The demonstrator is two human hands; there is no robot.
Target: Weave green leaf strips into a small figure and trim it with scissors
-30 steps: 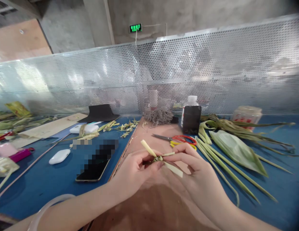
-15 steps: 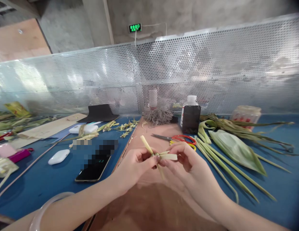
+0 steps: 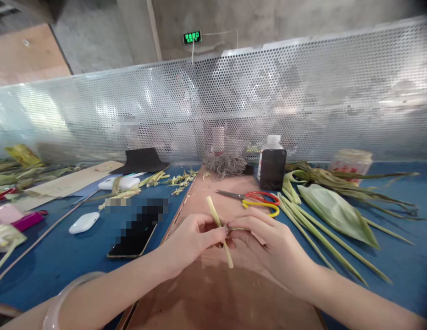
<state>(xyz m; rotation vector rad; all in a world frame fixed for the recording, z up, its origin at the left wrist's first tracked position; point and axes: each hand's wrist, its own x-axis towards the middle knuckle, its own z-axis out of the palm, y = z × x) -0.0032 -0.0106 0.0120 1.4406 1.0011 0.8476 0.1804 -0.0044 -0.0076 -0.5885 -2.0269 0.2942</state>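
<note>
A dark bottle (image 3: pixel 272 167) with a white cap stood near the back edge of the blue table (image 3: pixel 55 261), dark liquid filling it nearly to the neck; toward the back right corner sat a pale jar (image 3: pixel 351 161) whose contents could not be made out. Over the brown board (image 3: pixel 213 293) at the table's middle, the left hand (image 3: pixel 192 238) and right hand (image 3: pixel 268 243) met, fingertips pinched together on a pale leaf strip (image 3: pixel 218 229) that slanted up and down between them. Red and yellow scissors (image 3: pixel 257 201) lay just behind the hands, long green leaves (image 3: pixel 333 211) to the right, a phone (image 3: pixel 134 238) to the left.
</note>
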